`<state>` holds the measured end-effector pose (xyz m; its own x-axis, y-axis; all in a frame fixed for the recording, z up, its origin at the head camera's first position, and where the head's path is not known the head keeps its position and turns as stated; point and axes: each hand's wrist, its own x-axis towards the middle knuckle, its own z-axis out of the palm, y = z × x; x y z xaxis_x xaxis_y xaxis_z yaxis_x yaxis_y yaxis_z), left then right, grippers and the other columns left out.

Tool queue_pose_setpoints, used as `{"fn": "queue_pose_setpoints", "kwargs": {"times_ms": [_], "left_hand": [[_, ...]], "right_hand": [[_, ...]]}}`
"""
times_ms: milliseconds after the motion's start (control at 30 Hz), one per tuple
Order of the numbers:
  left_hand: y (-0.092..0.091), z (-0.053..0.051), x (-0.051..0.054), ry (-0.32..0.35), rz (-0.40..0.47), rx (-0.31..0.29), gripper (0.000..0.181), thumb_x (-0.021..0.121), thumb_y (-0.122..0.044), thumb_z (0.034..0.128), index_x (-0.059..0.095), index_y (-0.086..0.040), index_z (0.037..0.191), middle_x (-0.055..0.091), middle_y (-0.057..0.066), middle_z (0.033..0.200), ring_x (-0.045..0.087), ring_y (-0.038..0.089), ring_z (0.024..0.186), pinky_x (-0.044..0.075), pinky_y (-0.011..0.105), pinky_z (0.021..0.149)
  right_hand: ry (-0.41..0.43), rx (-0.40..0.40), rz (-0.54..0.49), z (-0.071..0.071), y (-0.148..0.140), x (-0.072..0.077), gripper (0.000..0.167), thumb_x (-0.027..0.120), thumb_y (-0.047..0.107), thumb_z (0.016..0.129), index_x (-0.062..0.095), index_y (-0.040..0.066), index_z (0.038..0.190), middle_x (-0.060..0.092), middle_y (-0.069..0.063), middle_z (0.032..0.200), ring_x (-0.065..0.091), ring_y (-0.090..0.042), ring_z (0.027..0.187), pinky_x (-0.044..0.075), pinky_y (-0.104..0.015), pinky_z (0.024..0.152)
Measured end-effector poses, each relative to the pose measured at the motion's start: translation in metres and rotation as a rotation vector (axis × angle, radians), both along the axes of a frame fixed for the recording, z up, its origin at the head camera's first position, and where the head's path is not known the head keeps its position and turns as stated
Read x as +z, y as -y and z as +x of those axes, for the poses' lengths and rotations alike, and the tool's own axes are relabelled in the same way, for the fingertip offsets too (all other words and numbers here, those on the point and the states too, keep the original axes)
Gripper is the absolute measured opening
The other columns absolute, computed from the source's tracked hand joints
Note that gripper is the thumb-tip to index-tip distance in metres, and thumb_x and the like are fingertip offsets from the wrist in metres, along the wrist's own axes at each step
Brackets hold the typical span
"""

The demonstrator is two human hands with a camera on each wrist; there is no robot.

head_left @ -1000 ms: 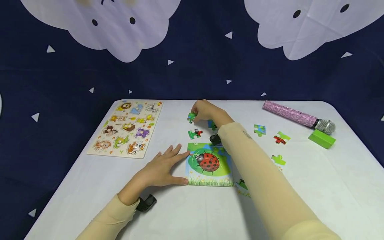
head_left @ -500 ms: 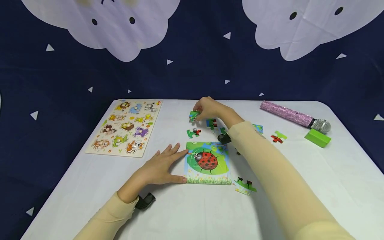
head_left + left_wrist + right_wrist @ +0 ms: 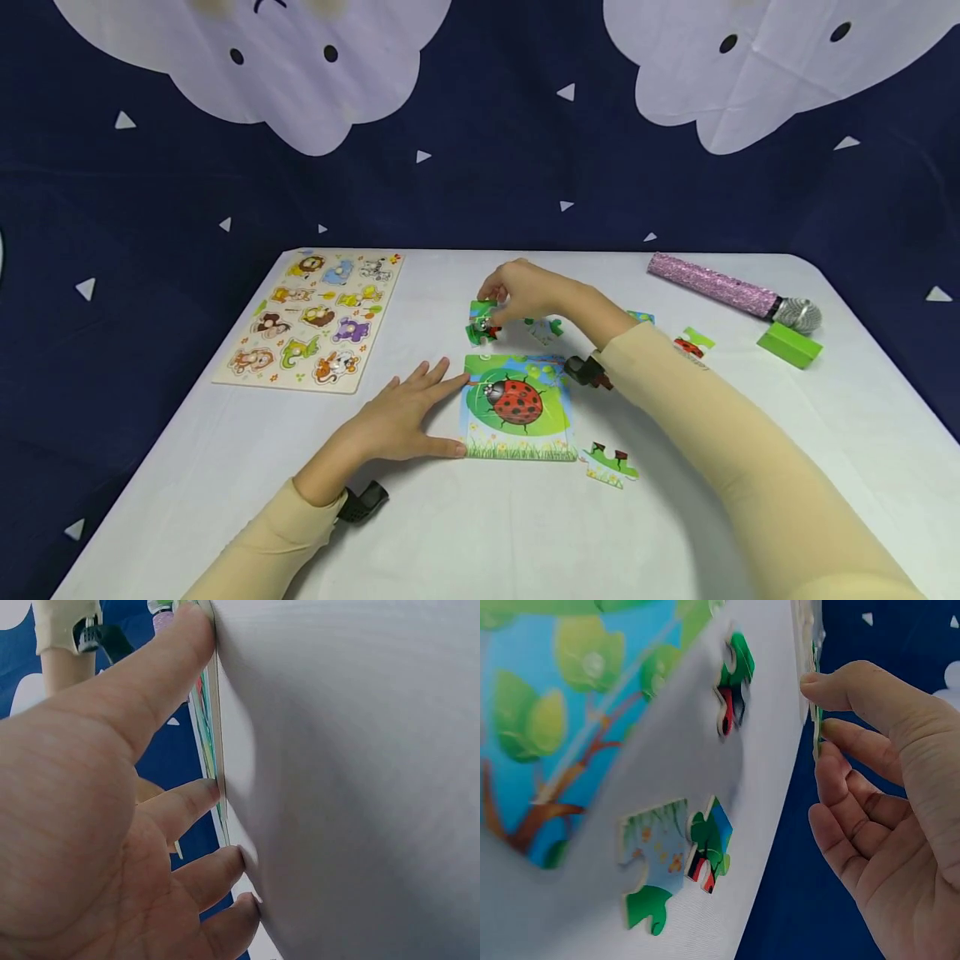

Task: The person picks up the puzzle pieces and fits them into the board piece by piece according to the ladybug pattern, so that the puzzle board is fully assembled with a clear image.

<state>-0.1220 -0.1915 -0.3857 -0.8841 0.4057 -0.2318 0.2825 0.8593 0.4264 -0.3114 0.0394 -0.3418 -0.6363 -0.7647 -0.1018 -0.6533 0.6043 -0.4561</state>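
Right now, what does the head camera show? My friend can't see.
A person's right hand holds a puzzle piece beyond a ladybug board, while the left hand touches the board's left edge. Other pieces lie nearby; on the left is an animal board, on the right a pink microphone and green block.

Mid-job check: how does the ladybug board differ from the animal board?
The ladybug board shows one big ladybug; the animal board carries many small animals.
The ladybug board looks smaller than the animal board.
The left hand touches the ladybug board's left edge, while no hand touches the animal board.
Both lie picture side up on the white table.
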Motion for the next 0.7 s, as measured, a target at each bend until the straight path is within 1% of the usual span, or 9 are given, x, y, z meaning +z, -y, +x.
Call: {"fn": "queue_pose_setpoints", "kwargs": {"times_ms": [167, 300, 400, 433, 533, 633, 667, 700], "left_hand": [[0.000, 0.000, 0.000, -0.001, 0.003, 0.001, 0.101, 0.084, -0.059, 0.0866, 0.037, -0.025, 0.169, 0.021, 0.017, 0.179, 0.018, 0.047, 0.166, 0.018, 0.076, 0.128], [0.001, 0.000, -0.001, -0.007, 0.006, 0.000, 0.101, 0.085, -0.059, 0.0866, 0.037, -0.025, 0.169, 0.021, 0.017, 0.179, 0.019, 0.048, 0.165, 0.018, 0.076, 0.128], [0.001, -0.001, -0.001, -0.006, 0.007, 0.001, 0.101, 0.085, -0.059, 0.0866, 0.037, -0.025, 0.169, 0.021, 0.017, 0.179, 0.019, 0.047, 0.165, 0.018, 0.076, 0.128], [0.001, -0.001, -0.001, -0.005, 0.007, 0.002, 0.101, 0.085, -0.059, 0.0865, 0.037, -0.024, 0.169, 0.021, 0.017, 0.179, 0.019, 0.047, 0.166, 0.018, 0.076, 0.128], [0.001, -0.001, -0.001, -0.001, 0.006, 0.003, 0.102, 0.085, -0.059, 0.0864, 0.037, -0.024, 0.169, 0.021, 0.017, 0.179, 0.019, 0.047, 0.166, 0.018, 0.076, 0.128], [0.001, 0.000, -0.001, -0.001, 0.008, 0.003, 0.102, 0.085, -0.059, 0.0863, 0.037, -0.024, 0.169, 0.021, 0.016, 0.179, 0.019, 0.047, 0.166, 0.018, 0.076, 0.128], [0.001, 0.000, -0.001, -0.001, 0.009, 0.004, 0.102, 0.085, -0.059, 0.0863, 0.037, -0.024, 0.169, 0.021, 0.016, 0.179, 0.019, 0.047, 0.166, 0.018, 0.076, 0.128], [0.001, 0.000, -0.001, -0.001, 0.010, 0.004, 0.102, 0.085, -0.059, 0.0863, 0.037, -0.024, 0.169, 0.021, 0.016, 0.179, 0.019, 0.046, 0.166, 0.018, 0.076, 0.128]], "right_hand": [[-0.014, 0.054, -0.023, 0.017, -0.008, -0.002, 0.043, 0.085, 0.022, 0.091, 0.076, 0.007, 0.131, 0.078, -0.006, 0.127, 0.071, -0.024, 0.111, 0.060, -0.041, 0.099], [-0.016, 0.083, -0.038, 0.030, -0.014, -0.006, 0.043, 0.086, 0.024, 0.091, 0.077, 0.008, 0.130, 0.078, -0.006, 0.127, 0.071, -0.025, 0.109, 0.060, -0.041, 0.097], [-0.011, 0.094, -0.041, 0.037, -0.018, -0.012, 0.042, 0.087, 0.025, 0.091, 0.077, 0.009, 0.128, 0.078, -0.005, 0.127, 0.070, -0.023, 0.108, 0.059, -0.042, 0.097], [-0.010, 0.095, -0.039, 0.040, -0.019, -0.014, 0.042, 0.087, 0.025, 0.090, 0.078, 0.009, 0.128, 0.078, -0.005, 0.127, 0.070, -0.022, 0.107, 0.057, -0.043, 0.100], [-0.004, 0.096, -0.031, 0.047, -0.022, -0.019, 0.042, 0.088, 0.025, 0.090, 0.078, 0.009, 0.127, 0.078, -0.004, 0.126, 0.070, -0.018, 0.104, 0.056, -0.045, 0.103], [0.007, 0.101, -0.023, 0.052, -0.024, -0.023, 0.041, 0.089, 0.025, 0.090, 0.077, 0.009, 0.126, 0.078, -0.004, 0.123, 0.069, -0.015, 0.102, 0.057, -0.042, 0.101], [0.016, 0.103, -0.021, 0.054, -0.024, -0.024, 0.041, 0.089, 0.025, 0.090, 0.077, 0.009, 0.126, 0.078, -0.004, 0.122, 0.069, -0.015, 0.102, 0.059, -0.040, 0.098], [0.024, 0.105, -0.020, 0.056, -0.024, -0.024, 0.041, 0.089, 0.025, 0.090, 0.077, 0.009, 0.126, 0.077, -0.004, 0.121, 0.069, -0.015, 0.102, 0.059, -0.038, 0.097]]}}
